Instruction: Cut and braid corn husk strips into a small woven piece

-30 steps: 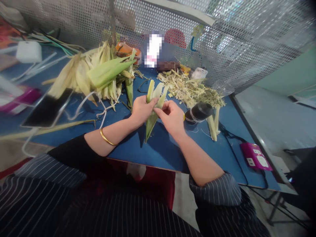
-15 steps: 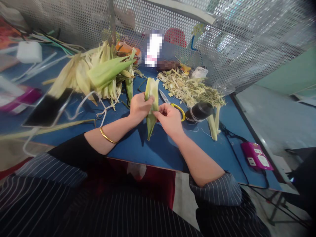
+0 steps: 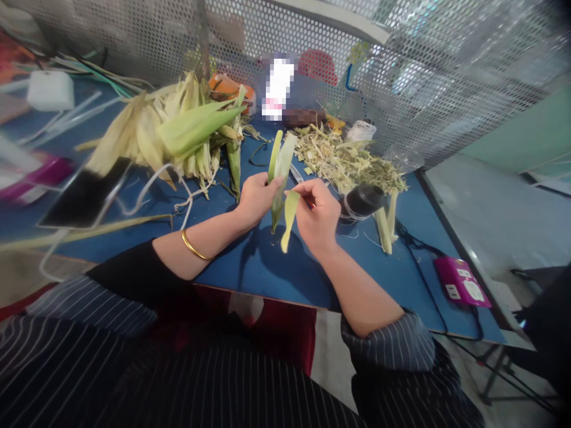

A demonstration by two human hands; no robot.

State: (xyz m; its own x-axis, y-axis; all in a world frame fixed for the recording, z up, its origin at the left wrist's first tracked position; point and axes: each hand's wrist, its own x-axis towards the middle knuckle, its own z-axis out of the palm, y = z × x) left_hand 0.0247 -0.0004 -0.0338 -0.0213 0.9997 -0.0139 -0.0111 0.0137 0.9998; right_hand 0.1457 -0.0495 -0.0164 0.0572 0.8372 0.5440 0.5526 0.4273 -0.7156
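My left hand (image 3: 255,196) is closed round a pale green corn husk leaf (image 3: 280,160) that stands upright above the blue table (image 3: 285,273). My right hand (image 3: 317,215) pinches a narrow yellow-green strip (image 3: 289,219) torn from that leaf; the strip hangs down between my hands. A gold bangle (image 3: 193,247) sits on my left wrist. Scissors lie just behind my right hand, mostly hidden.
A heap of corn husks (image 3: 173,131) lies at the back left, and shredded husk scraps (image 3: 348,160) at the back right. A black thread spool (image 3: 362,200), a phone (image 3: 84,195) with a white cable, a pink power strip (image 3: 462,282) and a perforated metal screen (image 3: 401,71) surround the work area.
The folded leaf was held together in both hands; now my right hand has pulled a strip away from it, down and to the right, while my left hand keeps the rest upright.
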